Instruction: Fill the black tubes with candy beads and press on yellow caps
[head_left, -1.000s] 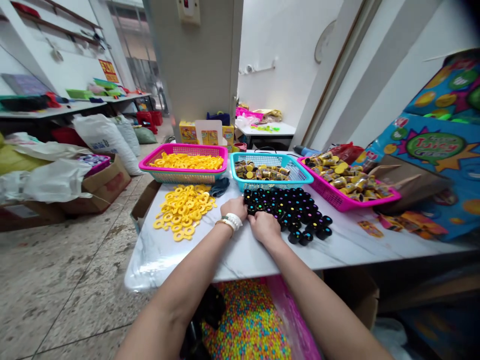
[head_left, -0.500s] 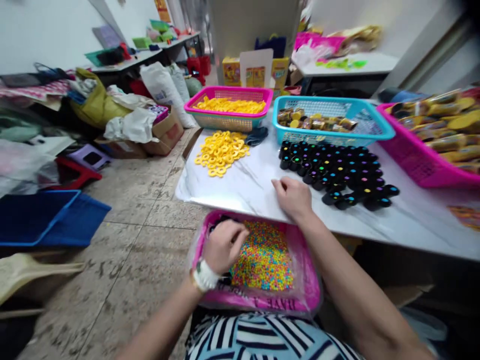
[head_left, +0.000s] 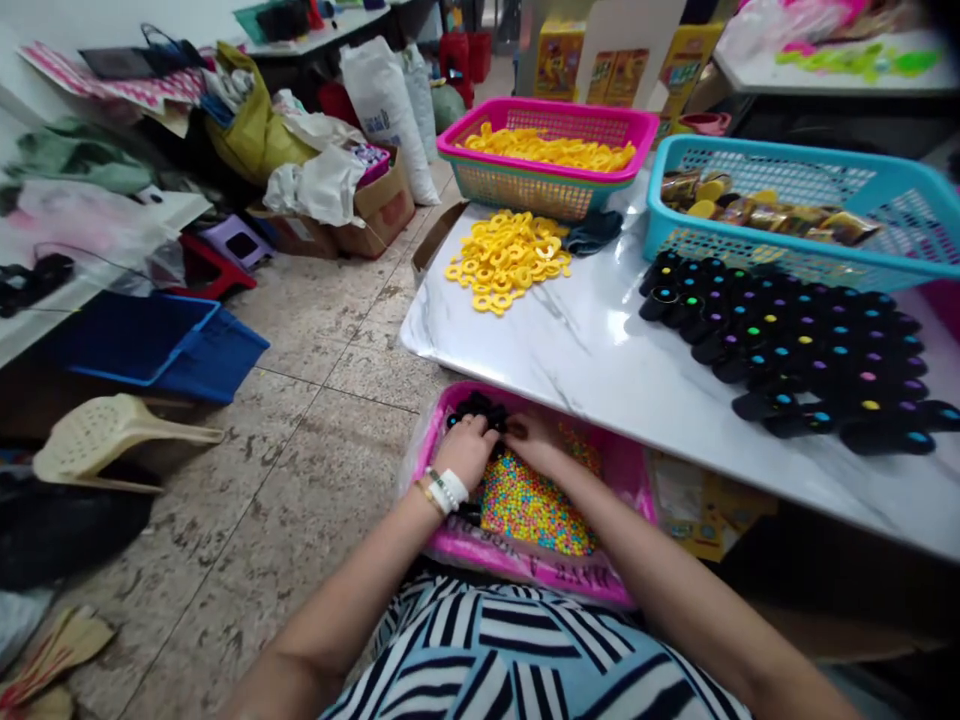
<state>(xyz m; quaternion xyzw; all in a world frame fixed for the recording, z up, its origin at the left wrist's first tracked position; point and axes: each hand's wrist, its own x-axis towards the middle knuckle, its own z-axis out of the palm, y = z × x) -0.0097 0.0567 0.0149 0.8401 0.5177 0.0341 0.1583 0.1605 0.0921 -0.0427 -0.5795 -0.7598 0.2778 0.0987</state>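
Observation:
Both hands are down in a pink basket point(head_left: 637, 505) lined with clear plastic, on my lap. It holds many small multicoloured candy balls point(head_left: 536, 510), with a heap of small black cups point(head_left: 486, 408) at its far left. My left hand point(head_left: 465, 455) lies over the cups, its fingers curled down among them and touching them. My right hand point(head_left: 534, 445) reaches in from the other side, its fingertips close together beside the cups. What it grips is blurred and partly hidden. On the marbled table point(head_left: 585, 345), rows of black cups point(head_left: 810, 345) with coloured balls in their tops lie at the right.
A pile of yellow ring pieces point(head_left: 510, 255) lies at the table's left. Behind it stands a pink basket point(head_left: 652, 130) of yellow pieces; a blue basket point(head_left: 795, 255) holds gold-wrapped pieces. Cartons, sacks, a blue bin point(head_left: 142, 340) and a cream stool point(head_left: 97, 435) stand on the floor at left.
My right hand has left the table and come down into the basket beside the black cups. My left hand has moved onto the cups. The view has tipped down and shifted left.

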